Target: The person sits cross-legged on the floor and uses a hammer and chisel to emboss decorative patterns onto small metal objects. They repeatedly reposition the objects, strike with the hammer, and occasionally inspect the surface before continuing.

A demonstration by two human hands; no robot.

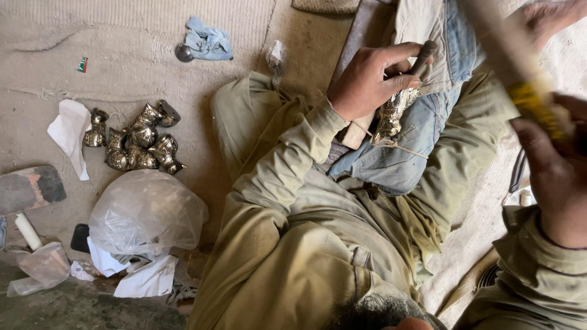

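Fingers of the left hand [367, 79] clamp an ornate metal piece [394, 113] and a dark rod [424, 57] against denim cloth [422, 131] spread over the lap, apparently to steady and cushion it. The right hand [553, 165], blurred, grips a wooden tool with a yellow band [520, 67] raised above. More metal pieces [137, 140] lie heaped on the mat [134, 49] towards its left edge, beside a plastic bag [143, 211].

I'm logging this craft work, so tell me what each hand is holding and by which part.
The left hand presses an ornate metal piece at its top end onto the lap. The right hand grips a blurred stick-like tool near its yellow band.
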